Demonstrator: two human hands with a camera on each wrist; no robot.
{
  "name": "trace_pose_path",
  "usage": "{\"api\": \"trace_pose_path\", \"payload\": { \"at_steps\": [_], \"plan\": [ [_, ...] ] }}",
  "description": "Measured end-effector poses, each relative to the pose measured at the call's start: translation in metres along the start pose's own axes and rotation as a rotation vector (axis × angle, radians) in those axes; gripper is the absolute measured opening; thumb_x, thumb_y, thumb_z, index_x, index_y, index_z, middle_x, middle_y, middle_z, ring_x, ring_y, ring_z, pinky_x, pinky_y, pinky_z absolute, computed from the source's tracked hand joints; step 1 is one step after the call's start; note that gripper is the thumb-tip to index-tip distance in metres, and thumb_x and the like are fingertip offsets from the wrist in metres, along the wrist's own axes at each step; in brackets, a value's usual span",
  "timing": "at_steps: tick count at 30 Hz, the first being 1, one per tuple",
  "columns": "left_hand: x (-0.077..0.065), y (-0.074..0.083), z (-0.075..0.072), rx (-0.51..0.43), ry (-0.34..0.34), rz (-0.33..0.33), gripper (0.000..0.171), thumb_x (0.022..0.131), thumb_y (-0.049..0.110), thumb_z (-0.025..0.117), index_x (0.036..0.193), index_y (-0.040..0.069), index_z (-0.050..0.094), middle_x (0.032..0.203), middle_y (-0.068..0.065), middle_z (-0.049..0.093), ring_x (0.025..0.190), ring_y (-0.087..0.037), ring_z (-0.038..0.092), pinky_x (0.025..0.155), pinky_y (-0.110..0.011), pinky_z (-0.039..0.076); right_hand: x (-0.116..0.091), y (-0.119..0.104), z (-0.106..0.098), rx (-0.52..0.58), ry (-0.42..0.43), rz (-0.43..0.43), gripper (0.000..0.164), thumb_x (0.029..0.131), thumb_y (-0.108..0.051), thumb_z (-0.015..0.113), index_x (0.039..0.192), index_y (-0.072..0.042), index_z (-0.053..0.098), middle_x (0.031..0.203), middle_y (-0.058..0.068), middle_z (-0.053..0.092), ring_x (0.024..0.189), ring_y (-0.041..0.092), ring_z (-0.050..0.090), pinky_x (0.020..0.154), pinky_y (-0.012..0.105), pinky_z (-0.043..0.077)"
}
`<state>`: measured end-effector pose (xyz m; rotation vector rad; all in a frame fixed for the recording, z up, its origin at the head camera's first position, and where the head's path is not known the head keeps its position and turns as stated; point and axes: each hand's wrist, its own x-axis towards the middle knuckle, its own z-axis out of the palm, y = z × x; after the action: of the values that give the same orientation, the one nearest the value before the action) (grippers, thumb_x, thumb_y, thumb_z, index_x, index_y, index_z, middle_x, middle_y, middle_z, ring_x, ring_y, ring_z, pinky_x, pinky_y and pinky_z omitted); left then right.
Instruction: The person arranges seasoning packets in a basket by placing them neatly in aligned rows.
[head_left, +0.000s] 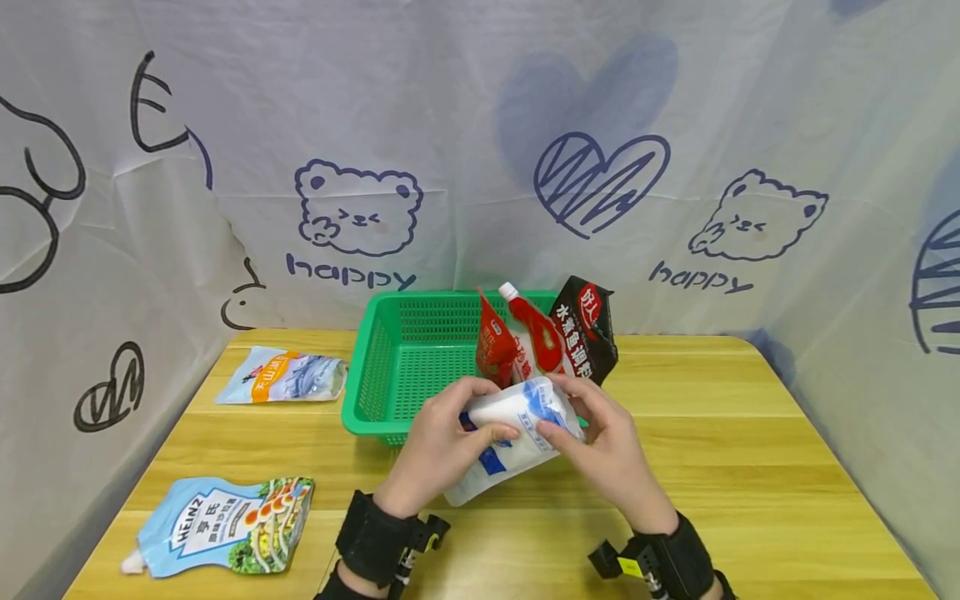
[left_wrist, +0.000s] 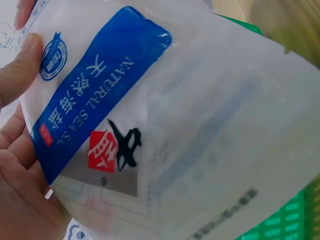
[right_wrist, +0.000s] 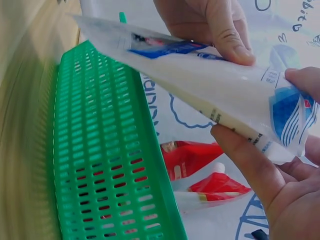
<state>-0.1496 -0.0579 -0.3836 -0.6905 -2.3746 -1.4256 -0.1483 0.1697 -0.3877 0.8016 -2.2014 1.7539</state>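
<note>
The left hand and right hand are gripping a white natural sea salt bag near the green basket; a Heinz spouted pouch is lying on the worktop.

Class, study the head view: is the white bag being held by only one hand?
No, the left hand and the right hand both grip the white bag.

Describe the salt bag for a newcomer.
Find the green basket on the table. At its near side, the left hand and right hand grip the sea salt bag. Unlike the red pouch and black packet inside, it's white with blue print.
</note>
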Motion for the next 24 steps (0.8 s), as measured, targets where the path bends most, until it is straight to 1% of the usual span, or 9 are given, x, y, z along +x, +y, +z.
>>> {"api": "trace_pose_path", "payload": {
  "at_steps": [3, 6, 9, 13, 16, 19, 21, 24],
  "plan": [
    [0.0, 0.0, -0.002, 0.004, -0.017, -0.009, 0.044, 0.082, 0.02, 0.089, 0.12, 0.01, 0.067, 0.111, -0.004, 0.069, 0.086, -0.015, 0.06, 0.068, -0.027, 0.054, 0.0, 0.001, 0.002, 0.017, 0.016, -0.019, 0.048, 0.09, 0.013, 0.071, 0.136, 0.003, 0.059, 0.136, 0.022, 0.058, 0.105, 0.014, 0.069, 0.07, 0.035, 0.064],
    [0.001, -0.002, -0.005, 0.02, -0.03, -0.008, 0.044, 0.084, 0.022, 0.088, 0.122, 0.011, 0.068, 0.115, -0.002, 0.068, 0.091, -0.014, 0.06, 0.073, -0.029, 0.055, 0.0, 0.001, 0.003, 0.025, 0.039, -0.029, 0.047, 0.09, 0.014, 0.071, 0.135, 0.004, 0.059, 0.131, 0.021, 0.06, 0.102, 0.013, 0.069, 0.07, 0.034, 0.064],
    [0.002, -0.003, -0.011, 0.033, -0.016, -0.006, 0.042, 0.085, 0.024, 0.087, 0.122, 0.013, 0.069, 0.114, -0.001, 0.069, 0.094, -0.014, 0.061, 0.076, -0.03, 0.057, -0.001, 0.002, 0.003, 0.037, 0.077, -0.034, 0.045, 0.091, 0.013, 0.07, 0.133, 0.006, 0.059, 0.125, 0.015, 0.063, 0.098, 0.012, 0.07, 0.069, 0.033, 0.064],
    [0.002, -0.006, -0.02, 0.036, 0.032, -0.027, 0.039, 0.084, 0.024, 0.089, 0.118, 0.016, 0.071, 0.112, 0.0, 0.07, 0.096, -0.015, 0.063, 0.076, -0.032, 0.058, -0.001, 0.001, 0.001, 0.092, 0.136, -0.025, 0.043, 0.091, 0.015, 0.068, 0.133, 0.011, 0.057, 0.121, 0.004, 0.066, 0.099, 0.012, 0.071, 0.071, 0.032, 0.064],
    [0.002, -0.009, -0.025, 0.009, 0.052, -0.063, 0.038, 0.084, 0.023, 0.089, 0.117, 0.017, 0.071, 0.111, -0.001, 0.07, 0.093, -0.017, 0.065, 0.072, -0.034, 0.058, -0.002, 0.0, -0.001, 0.137, 0.171, -0.015, 0.044, 0.091, 0.018, 0.065, 0.133, 0.014, 0.055, 0.121, 0.0, 0.066, 0.102, 0.011, 0.072, 0.073, 0.031, 0.063],
    [0.001, -0.009, -0.028, -0.039, 0.052, -0.104, 0.036, 0.085, 0.023, 0.088, 0.116, 0.018, 0.071, 0.108, -0.002, 0.072, 0.088, -0.018, 0.067, 0.067, -0.035, 0.058, -0.002, -0.001, -0.001, 0.162, 0.197, -0.024, 0.045, 0.09, 0.02, 0.063, 0.133, 0.017, 0.052, 0.123, 0.001, 0.066, 0.104, 0.011, 0.072, 0.075, 0.031, 0.063],
    [0.001, -0.009, -0.028, -0.075, 0.043, -0.13, 0.035, 0.085, 0.024, 0.088, 0.116, 0.018, 0.071, 0.105, -0.002, 0.073, 0.083, -0.018, 0.069, 0.064, -0.036, 0.058, -0.002, -0.002, -0.002, 0.17, 0.205, -0.032, 0.046, 0.089, 0.02, 0.063, 0.133, 0.017, 0.052, 0.124, 0.002, 0.066, 0.105, 0.012, 0.072, 0.076, 0.031, 0.063],
    [0.001, -0.009, -0.028, -0.147, 0.013, -0.159, 0.032, 0.087, 0.023, 0.086, 0.115, 0.017, 0.072, 0.101, -0.004, 0.075, 0.08, -0.017, 0.072, 0.063, -0.036, 0.059, -0.003, -0.003, -0.003, 0.179, 0.205, -0.043, 0.046, 0.089, 0.02, 0.062, 0.134, 0.016, 0.052, 0.125, 0.003, 0.065, 0.105, 0.013, 0.072, 0.077, 0.032, 0.063]
  ]
}}
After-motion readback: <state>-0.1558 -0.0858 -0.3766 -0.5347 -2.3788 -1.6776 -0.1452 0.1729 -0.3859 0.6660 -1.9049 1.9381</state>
